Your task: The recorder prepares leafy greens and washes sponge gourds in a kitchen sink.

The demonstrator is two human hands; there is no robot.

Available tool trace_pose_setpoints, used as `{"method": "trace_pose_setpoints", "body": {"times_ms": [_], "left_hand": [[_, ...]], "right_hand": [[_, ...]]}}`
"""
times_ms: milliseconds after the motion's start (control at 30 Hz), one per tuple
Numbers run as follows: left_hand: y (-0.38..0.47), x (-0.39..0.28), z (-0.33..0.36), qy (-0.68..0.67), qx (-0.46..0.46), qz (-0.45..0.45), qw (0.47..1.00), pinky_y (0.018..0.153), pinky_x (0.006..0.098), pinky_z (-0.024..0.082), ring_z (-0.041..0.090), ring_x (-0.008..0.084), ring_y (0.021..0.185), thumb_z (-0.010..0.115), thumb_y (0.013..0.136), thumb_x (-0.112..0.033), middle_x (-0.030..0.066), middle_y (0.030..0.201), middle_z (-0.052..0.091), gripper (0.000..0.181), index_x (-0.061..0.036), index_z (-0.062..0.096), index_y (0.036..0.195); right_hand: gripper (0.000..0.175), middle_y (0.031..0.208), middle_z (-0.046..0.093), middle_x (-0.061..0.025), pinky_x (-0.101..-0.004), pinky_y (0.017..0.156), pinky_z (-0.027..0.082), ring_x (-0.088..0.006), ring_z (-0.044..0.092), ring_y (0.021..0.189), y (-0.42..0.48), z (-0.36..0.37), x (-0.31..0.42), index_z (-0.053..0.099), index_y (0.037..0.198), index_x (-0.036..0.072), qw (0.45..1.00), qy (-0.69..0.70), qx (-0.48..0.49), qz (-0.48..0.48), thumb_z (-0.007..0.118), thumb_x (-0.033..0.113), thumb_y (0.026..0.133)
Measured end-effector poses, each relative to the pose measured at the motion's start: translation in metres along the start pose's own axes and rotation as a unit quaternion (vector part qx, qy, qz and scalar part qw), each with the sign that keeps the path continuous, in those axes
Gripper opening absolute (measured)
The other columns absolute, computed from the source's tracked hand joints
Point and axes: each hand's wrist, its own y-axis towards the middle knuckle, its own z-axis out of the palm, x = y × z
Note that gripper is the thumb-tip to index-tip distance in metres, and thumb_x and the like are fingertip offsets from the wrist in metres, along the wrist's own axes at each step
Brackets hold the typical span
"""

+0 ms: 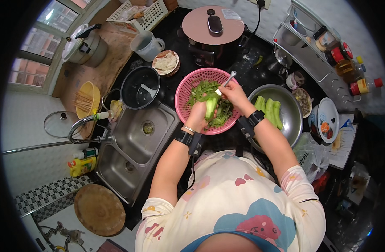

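My left hand (197,114) holds a partly peeled green gourd (211,107), tilted over a pink plastic colander (183,82). Pinched in my right hand (235,94) is a small utensil with a metal handle (229,78), its white end close to the gourd's upper tip. The exact kind of utensil is hard to tell. Thin green peelings (223,117) lie in the colander beneath both hands. To the right, a stainless steel bowl (294,118) holds several pale green peeled gourds (269,112). My right forearm passes over that bowl's near-left rim.
A double steel sink (138,138) with a faucet (82,126) lies at left. Behind it stand a dark pot (132,82), stacked small plates (166,63) and a plastic jug (146,45). A pink-lidded electric cooker (197,25) sits behind the colander; a lidded enamel pot (327,121) is right.
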Motion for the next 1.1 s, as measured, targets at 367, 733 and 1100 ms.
{"method": "trace_pose_setpoints", "body": {"times_ms": [367, 733, 1100], "left_hand": [[0.003, 0.004, 0.006, 0.062, -0.089, 0.036, 0.993, 0.048, 0.0316, 0.048, 0.058, 0.0190, 0.056, 0.032, 0.104, -0.037, 0.0081, 0.076, 0.061, 0.042, -0.0033, 0.056, 0.103], [-0.001, -0.005, -0.006, -0.063, -0.055, -0.051, 0.995, 0.058, 0.0285, 0.049, 0.058, 0.0172, 0.070, 0.030, 0.101, -0.045, 0.0051, 0.089, 0.061, 0.043, -0.0097, 0.054, 0.108], [0.001, 0.003, -0.004, -0.095, -0.018, -0.040, 0.994, 0.061, 0.0279, 0.052, 0.058, 0.0169, 0.067, 0.051, 0.095, -0.033, 0.0036, 0.089, 0.061, 0.024, -0.0119, 0.057, 0.105]], "right_hand": [[0.012, 0.071, 0.060, 0.0006, -0.0224, 0.056, 0.042, -0.0073, 0.054, 0.062, 0.007, 0.000, -0.006, 0.062, 0.087, 0.002, 0.990, -0.126, 0.012, -0.064, 0.068, 0.011, 0.083], [0.013, 0.075, 0.060, 0.0006, -0.0205, 0.055, 0.044, -0.0060, 0.054, 0.062, -0.007, 0.004, 0.010, 0.060, 0.092, 0.005, 0.998, -0.051, 0.028, -0.036, 0.067, 0.013, 0.087], [0.019, 0.092, 0.064, -0.0007, -0.0241, 0.071, 0.046, -0.0085, 0.057, 0.078, -0.015, -0.001, 0.009, 0.063, 0.101, 0.004, 0.998, -0.014, 0.061, 0.025, 0.068, 0.015, 0.086]]}}
